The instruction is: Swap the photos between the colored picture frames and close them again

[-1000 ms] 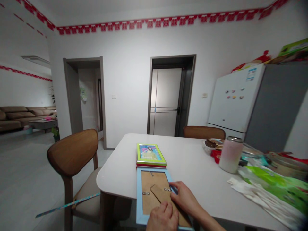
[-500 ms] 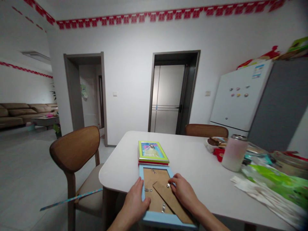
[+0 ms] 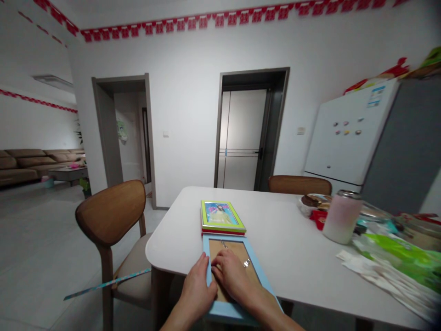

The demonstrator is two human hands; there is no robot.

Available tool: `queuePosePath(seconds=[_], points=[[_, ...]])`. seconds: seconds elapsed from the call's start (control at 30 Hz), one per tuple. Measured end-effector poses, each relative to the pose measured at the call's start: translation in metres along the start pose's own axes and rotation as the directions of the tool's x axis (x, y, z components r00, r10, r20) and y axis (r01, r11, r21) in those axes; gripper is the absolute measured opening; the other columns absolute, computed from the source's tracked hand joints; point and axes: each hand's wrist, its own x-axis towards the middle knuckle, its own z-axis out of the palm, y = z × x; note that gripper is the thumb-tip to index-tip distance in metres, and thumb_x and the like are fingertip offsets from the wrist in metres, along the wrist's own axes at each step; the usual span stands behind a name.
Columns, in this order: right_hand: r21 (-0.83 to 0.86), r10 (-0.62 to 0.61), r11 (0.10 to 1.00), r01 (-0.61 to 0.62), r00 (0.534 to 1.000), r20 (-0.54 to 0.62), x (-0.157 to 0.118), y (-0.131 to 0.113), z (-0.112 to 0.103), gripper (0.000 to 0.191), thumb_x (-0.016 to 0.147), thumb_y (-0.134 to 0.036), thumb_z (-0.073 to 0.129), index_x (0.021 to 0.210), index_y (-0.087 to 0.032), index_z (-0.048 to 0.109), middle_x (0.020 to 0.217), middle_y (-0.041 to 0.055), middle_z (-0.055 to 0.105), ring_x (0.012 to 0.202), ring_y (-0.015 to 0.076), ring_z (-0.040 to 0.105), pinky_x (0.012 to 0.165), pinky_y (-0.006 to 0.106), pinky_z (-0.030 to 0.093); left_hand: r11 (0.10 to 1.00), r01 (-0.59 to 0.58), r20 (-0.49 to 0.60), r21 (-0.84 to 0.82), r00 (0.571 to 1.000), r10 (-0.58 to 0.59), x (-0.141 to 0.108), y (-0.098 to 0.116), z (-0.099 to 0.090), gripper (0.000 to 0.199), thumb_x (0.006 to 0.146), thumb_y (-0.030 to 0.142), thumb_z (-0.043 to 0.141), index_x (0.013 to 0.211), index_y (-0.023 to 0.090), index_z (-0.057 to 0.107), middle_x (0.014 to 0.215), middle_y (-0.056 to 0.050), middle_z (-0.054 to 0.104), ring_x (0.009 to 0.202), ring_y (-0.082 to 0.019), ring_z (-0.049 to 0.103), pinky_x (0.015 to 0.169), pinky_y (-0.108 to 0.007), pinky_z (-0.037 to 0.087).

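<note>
The light-blue picture frame (image 3: 259, 267) lies face down, its near end jutting past the edge of the white tabletop (image 3: 289, 234). The left hand (image 3: 199, 282) clasps the frame's left rail, fingers along the outside and thumb on the inner side. The right hand (image 3: 234, 271) curls over the brown backing board (image 3: 237, 250) within the frame, fingertips bunched near that left rail; whether they pinch a fastener or merely press, I cannot tell.

The overhang looks like the main risk: pressing on the frame's near end with the left hand slack could tip or drop it. A sideways push could also skid the frame into the green photo frame (image 3: 220, 215), stacked on a red one (image 3: 223, 232) just beyond its far end. The metal turn clips (image 3: 246, 263) at the frame's right and far sides look thin, so forcing one could bend it or nick a fingertip. The pink-and-white tumbler (image 3: 342, 216), well to the frame's right, seems safe from a slip.
</note>
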Motion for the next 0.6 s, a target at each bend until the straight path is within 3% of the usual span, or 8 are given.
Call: queuePosePath(seconds=[0.17,0.43,0.6], points=[[-0.007,0.041,0.999,-0.041,0.999,-0.018,0.005,0.008,0.001,0.018,0.071,-0.019,0.046,0.065,-0.016,0.063,0.073,0.0053,0.060,0.073,0.0144,0.052,0.067,0.022,0.036,1.000,0.013,0.003,-0.011,1.000,-0.013,-0.001,0.001,0.001,0.063,0.062,0.016,0.045,0.123,0.008,0.035,0.131,-0.009,0.033,0.119,-0.018,0.031,0.099,-0.023,0.020],[-0.053,0.196,0.978,-0.199,0.978,-0.066,0.039,0.051,-0.003,0.025,0.074,-0.021,0.042,0.071,-0.017,0.066,0.078,0.0080,0.064,0.078,0.0170,0.055,0.071,0.025,0.036,1.000,-0.006,0.003,-0.009,1.000,0.006,0.000,-0.003,0.002,0.064,0.062,0.017,0.044,0.124,0.005,0.033,0.132,-0.011,0.032,0.119,-0.018,0.030,0.100,-0.023,0.019],[-0.025,0.259,0.965,-0.260,0.965,-0.047,0.048,0.054,0.005,0.024,0.071,-0.025,0.046,0.083,-0.021,0.066,0.087,0.0075,0.065,0.082,0.0192,0.055,0.071,0.028,0.038,1.000,0.002,0.006,0.002,1.000,-0.002,0.004,-0.001,-0.003,0.063,0.062,0.015,0.043,0.123,0.004,0.034,0.131,-0.010,0.034,0.119,-0.017,0.030,0.100,-0.022,0.019]])
